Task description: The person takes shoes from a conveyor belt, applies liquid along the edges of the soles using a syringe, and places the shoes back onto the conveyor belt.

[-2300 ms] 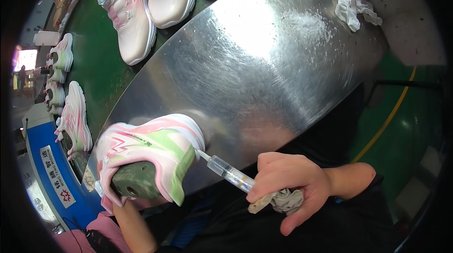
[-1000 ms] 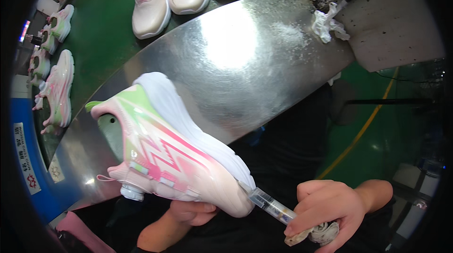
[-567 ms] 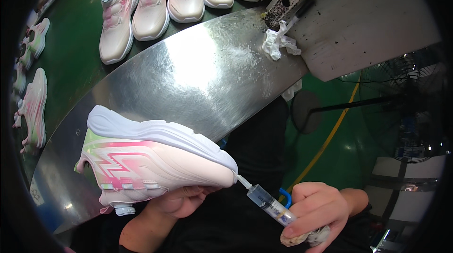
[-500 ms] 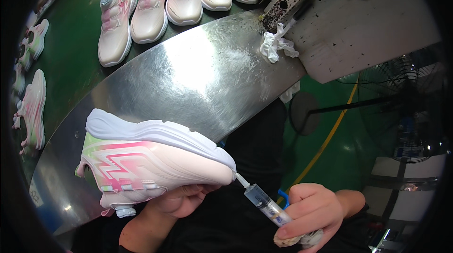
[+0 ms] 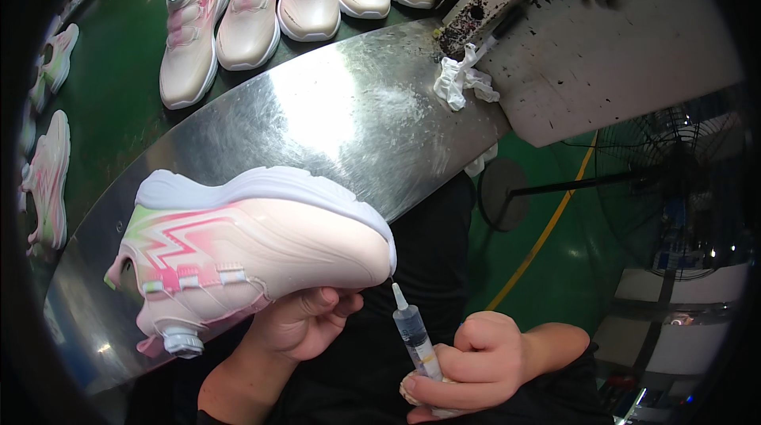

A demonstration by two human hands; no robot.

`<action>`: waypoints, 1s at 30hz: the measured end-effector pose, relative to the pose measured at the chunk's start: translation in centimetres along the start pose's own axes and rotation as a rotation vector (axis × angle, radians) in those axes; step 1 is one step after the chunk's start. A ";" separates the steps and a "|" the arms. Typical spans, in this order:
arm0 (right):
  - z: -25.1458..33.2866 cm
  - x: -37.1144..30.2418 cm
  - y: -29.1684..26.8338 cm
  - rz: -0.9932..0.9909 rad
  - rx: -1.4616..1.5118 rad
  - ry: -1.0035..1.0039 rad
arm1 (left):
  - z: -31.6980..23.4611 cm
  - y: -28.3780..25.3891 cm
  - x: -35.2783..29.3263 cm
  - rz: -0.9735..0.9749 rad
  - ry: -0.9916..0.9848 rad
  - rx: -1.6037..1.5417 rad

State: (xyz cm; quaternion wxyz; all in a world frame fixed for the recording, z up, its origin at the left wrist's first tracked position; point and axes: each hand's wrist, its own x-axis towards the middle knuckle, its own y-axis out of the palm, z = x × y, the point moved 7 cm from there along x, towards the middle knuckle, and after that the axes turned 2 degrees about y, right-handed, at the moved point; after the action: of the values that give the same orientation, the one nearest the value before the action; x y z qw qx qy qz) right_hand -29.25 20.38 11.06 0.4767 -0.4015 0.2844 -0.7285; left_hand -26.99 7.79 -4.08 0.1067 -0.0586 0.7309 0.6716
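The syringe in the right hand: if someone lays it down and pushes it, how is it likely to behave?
The syringe may roll, as its barrel looks round; the right hand hides whether a flange would stop it. The clear barrel looks like plastic, so it should stay stiff. Its narrow tip seems most easily damaged.

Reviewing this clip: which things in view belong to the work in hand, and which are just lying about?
In use:
pink-and-white sneaker, held by the left hand
clear syringe in the right hand, tip near the sneaker's toe

Apparently just lying or standing about:
crumpled white cloth on the metal table
row of sneakers, not being handled
standing fan
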 end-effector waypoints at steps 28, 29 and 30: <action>-4.3 0.5 0.7 -0.181 -0.227 0.010 | -1.0 -1.1 -10.3 0.038 0.012 -0.143; -6.1 0.9 1.3 -0.207 -0.222 0.036 | -1.9 -1.5 -12.6 -0.205 0.048 0.082; -7.7 1.5 2.0 -0.220 -0.232 0.030 | -3.2 -1.7 -14.8 -0.312 0.120 0.158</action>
State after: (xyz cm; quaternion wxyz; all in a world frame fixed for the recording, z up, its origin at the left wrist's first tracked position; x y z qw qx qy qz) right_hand -35.27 18.45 6.01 0.3402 -0.4717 0.3280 -0.7444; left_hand -12.51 3.64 -2.05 0.1702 -0.2026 0.7683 0.5828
